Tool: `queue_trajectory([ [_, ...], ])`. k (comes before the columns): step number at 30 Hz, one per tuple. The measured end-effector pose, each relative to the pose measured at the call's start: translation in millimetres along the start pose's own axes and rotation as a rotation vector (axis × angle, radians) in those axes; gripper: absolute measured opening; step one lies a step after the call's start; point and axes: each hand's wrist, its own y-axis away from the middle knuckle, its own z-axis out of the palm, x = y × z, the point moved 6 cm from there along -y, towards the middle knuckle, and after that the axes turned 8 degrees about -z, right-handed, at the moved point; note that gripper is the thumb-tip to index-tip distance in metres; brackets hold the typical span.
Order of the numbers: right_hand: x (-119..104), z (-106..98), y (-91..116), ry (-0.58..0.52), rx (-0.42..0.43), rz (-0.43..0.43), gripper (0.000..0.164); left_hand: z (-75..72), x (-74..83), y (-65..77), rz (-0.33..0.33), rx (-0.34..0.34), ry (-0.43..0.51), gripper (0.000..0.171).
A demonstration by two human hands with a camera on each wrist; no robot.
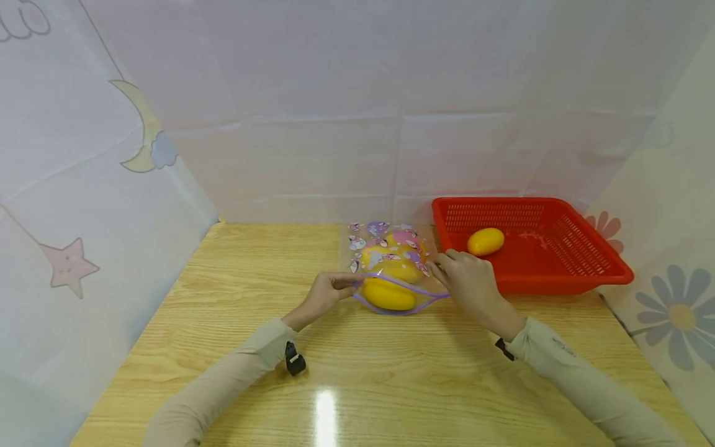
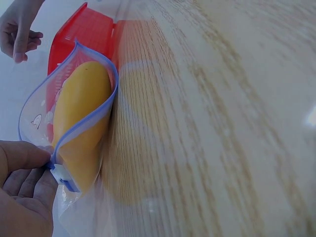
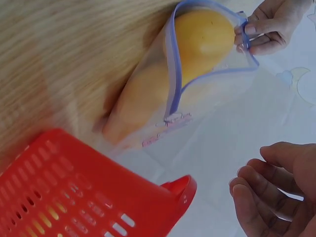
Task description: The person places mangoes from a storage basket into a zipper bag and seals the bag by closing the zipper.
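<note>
While L hand (image 1: pixel 326 293) pinches L end of the purple zip strip (image 3: pixel 175 69) on a clear printed plastic bag (image 1: pixel 382 256), its mouth gaping twd the wood-grain table's (image 1: pixel 391 372) near edge, the bagged yellow oval fruit up front (image 1: pixel 389 295) lies L–R. R hand (image 1: pixel 466 279): fingers loosely curled, nothing held, just off bag. Red slotted plastic basket (image 1: pixel 547 285) nr table's far R corner; lone yellow oval fruit (image 1: pixel 485 241) inside by its L wall, just beyond R hand (nearer), long axis approx L–R.
</note>
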Motion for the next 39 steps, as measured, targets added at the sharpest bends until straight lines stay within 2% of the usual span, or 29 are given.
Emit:
queue_trajectory([
  [4, 8, -4, 0, 0.004, 0.022, 0.003, 0.024, 0.4, 0.2, 0.1, 0.006, -0.007, 0.000, 0.029],
  [19, 37, -6, 2, 0.080, 0.022, 0.070, 0.026, 0.9, 1.5, 0.8, 0.016, -0.005, 0.005, 0.029],
  [24, 45, -3, 3, 0.080, 0.001, 0.101, 0.026, 0.0, -1.0, 0.2, -0.020, 0.013, 0.005, 0.028],
  [27, 48, -1, 4, 0.080, -0.006, 0.110, 0.027, -0.3, -1.9, -0.1, -0.037, 0.018, 0.006, 0.028],
  [39, 56, 2, 6, 0.082, 0.009, 0.122, 0.022, 0.0, -0.9, 0.4, -0.025, 0.015, -0.001, 0.028],
])
